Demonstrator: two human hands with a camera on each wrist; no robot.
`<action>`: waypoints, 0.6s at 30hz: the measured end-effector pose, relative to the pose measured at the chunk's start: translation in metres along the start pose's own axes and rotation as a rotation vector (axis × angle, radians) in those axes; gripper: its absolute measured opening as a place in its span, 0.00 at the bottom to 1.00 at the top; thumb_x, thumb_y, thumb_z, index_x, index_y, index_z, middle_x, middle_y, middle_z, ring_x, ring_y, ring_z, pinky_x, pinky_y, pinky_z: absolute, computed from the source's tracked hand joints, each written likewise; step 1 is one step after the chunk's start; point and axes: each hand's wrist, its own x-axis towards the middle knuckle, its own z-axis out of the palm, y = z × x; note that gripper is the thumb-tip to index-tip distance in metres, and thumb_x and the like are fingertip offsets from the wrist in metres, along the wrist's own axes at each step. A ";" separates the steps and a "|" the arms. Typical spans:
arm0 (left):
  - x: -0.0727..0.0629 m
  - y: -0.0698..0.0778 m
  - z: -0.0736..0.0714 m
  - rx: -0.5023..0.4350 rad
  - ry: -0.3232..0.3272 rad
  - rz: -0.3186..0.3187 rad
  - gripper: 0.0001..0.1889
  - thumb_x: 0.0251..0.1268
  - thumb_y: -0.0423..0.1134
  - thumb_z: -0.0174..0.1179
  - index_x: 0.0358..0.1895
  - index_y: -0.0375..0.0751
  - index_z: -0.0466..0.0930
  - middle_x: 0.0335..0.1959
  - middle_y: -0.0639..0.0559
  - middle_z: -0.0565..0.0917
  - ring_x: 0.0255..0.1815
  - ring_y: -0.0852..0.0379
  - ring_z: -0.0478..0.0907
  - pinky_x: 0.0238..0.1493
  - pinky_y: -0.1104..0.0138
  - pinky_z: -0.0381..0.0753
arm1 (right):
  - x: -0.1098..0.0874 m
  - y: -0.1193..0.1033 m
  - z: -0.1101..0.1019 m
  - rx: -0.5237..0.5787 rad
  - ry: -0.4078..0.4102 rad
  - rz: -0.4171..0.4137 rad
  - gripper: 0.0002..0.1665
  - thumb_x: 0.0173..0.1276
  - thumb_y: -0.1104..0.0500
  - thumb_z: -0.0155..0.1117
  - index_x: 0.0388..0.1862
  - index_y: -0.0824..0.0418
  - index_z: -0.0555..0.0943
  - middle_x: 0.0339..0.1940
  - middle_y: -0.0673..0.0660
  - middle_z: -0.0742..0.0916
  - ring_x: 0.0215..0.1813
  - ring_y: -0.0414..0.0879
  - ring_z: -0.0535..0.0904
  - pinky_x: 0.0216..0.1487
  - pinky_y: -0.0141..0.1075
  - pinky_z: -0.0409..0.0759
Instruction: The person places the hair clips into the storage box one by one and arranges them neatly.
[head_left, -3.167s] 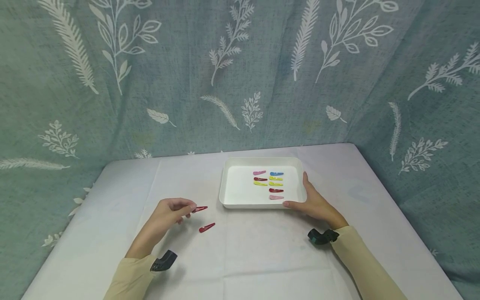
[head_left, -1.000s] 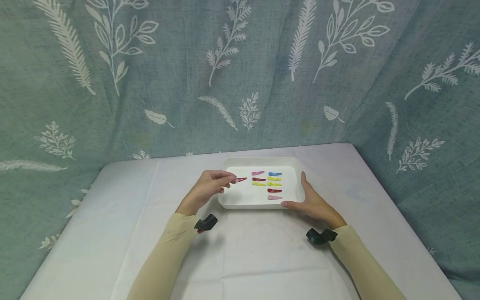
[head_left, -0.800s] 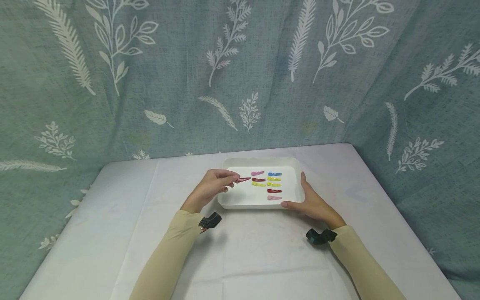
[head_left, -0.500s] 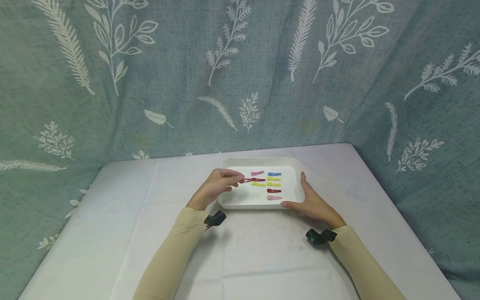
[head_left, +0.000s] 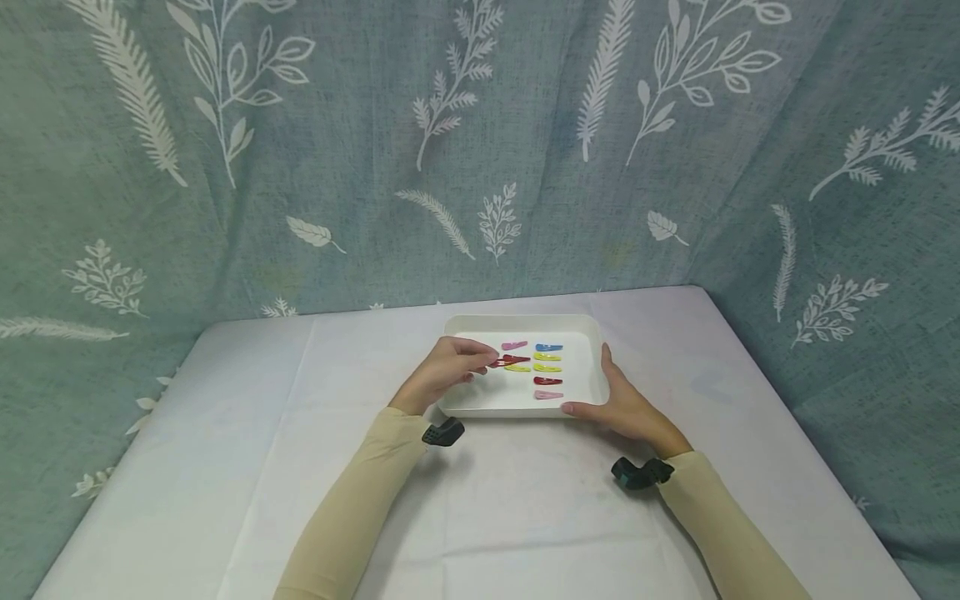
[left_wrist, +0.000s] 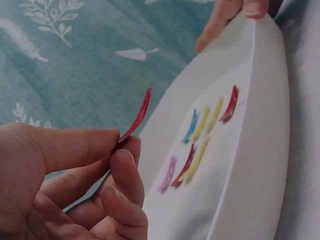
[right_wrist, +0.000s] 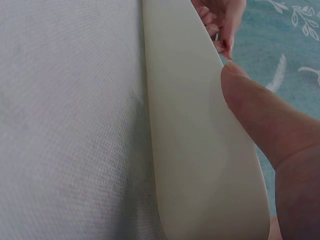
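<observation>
My left hand (head_left: 453, 367) pinches a red snap hair clip (left_wrist: 140, 114) between thumb and fingertips, its narrow end pointing away. It is over the left half of a white tray (head_left: 463, 407), overlapping a red clip (head_left: 521, 358) lying there. That one sits in a left column between a pink clip (head_left: 513, 345) and a yellow clip (head_left: 519, 368). A right column runs from a blue clip (head_left: 549, 347) through two yellow ones and a red clip (head_left: 548, 381) to a light pink clip (head_left: 548, 395). My right hand (head_left: 626, 408) grips the tray's front right corner, thumb (right_wrist: 255, 105) on the front rim.
A white cloth covers the table (head_left: 510, 500), with a patterned blue-green curtain (head_left: 360, 208) behind and at both sides. Dark wrist cameras sit on both sleeves. The left forearm and its camera hide part of the cloth before the tray.
My left hand has carried the red clip from the table rightward over the tray, lately moving further right. Another red clip on the cloth is now hidden behind the left wrist. The right hand stays put.
</observation>
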 end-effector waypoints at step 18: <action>0.015 -0.006 0.014 0.128 0.032 -0.001 0.13 0.69 0.41 0.68 0.51 0.39 0.90 0.44 0.49 0.91 0.40 0.58 0.81 0.36 0.69 0.77 | 0.002 0.001 0.000 -0.011 -0.002 0.003 0.83 0.58 0.31 0.75 0.84 0.53 0.22 0.88 0.64 0.43 0.88 0.64 0.41 0.82 0.66 0.48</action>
